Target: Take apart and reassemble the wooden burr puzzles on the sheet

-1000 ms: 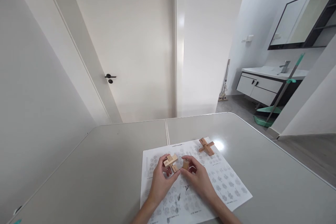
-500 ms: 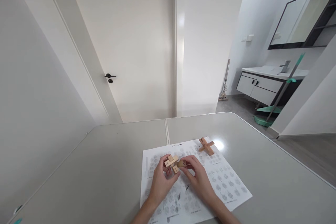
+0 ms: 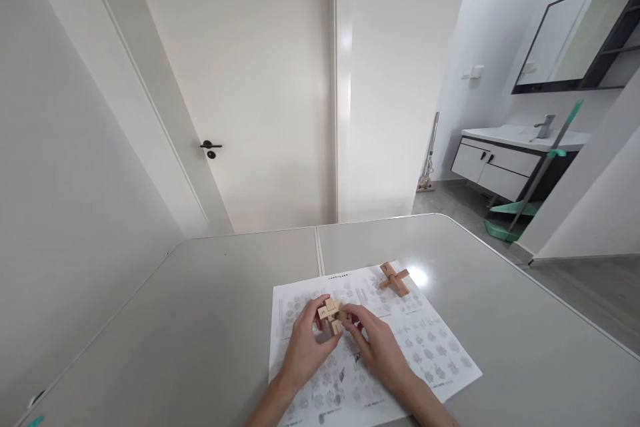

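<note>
Over the printed sheet, my left hand [image 3: 306, 340] is closed round a partly joined wooden burr puzzle [image 3: 329, 310] made of light, notched blocks. From the other side my right hand [image 3: 377, 340] pinches a darker wooden puzzle piece [image 3: 346, 315] against the puzzle's right side. Fingers cover part of that piece, so how deep it sits in the joint cannot be seen. Two or more crossed wooden pieces [image 3: 395, 279] lie apart at the sheet's upper right.
The printed instruction sheet [image 3: 440, 347] lies flat on a grey table [image 3: 200, 333] with a seam across it. Beyond the table stands a white door [image 3: 265, 80]. To the right are a sink cabinet [image 3: 495, 160] and a green dustpan [image 3: 503, 231].
My right hand has brought the darker piece closer against the light puzzle. The puzzle in my left hand has turned slightly. The crossed pieces stay where they were.
</note>
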The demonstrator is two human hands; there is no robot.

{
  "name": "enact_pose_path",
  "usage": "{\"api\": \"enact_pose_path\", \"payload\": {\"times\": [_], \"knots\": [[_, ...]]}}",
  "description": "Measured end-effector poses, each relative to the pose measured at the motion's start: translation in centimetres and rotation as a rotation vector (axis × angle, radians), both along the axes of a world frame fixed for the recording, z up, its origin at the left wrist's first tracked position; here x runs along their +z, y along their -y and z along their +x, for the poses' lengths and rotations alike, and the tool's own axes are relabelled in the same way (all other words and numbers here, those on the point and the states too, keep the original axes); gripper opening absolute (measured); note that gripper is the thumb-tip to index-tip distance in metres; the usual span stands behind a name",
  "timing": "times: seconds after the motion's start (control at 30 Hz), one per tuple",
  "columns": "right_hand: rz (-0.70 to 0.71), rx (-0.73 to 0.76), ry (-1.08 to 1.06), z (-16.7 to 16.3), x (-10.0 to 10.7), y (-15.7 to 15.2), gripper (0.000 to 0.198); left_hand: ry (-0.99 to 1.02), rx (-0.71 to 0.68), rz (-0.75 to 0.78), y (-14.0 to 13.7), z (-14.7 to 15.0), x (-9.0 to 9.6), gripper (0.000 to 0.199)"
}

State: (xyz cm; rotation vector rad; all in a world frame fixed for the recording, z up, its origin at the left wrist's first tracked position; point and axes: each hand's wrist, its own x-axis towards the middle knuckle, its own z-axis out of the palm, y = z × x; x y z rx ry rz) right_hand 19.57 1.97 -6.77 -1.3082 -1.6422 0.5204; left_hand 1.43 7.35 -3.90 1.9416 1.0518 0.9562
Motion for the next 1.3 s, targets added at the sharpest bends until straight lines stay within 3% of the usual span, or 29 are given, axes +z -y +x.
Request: {"api": "enact_pose_path", "payload": {"times": [0.3,0.6,0.9,1.1,1.3], "knots": [[-0.042,0.035,0.052,0.3,-0.1,0.0,0.031,-0.083,-0.099,0.021,-0.4,-0.7,0.1,0.052],[0.028,0.100,0.091,-0.1,0.9,0.3,0.027,-0.168,-0.162,0.016,-0.3,-0.8,0.3,0.059],[0.001,0.155,-0.081,0.1,0.9,0.2,0.026,-0.146,-0.137,-0.042,-0.4,-0.8,0.4,0.060],[-0.068,0.068,-0.143,-0.2,0.8,0.1,0.031,-0.059,-0.121,-0.066,-0.3,-0.6,0.1,0.058],[-0.098,-0.016,-0.215,-0.2,0.8,0.2,0.039,-0.043,-0.099,-0.114,-0.2,-0.4,1.0,0.061]]}}
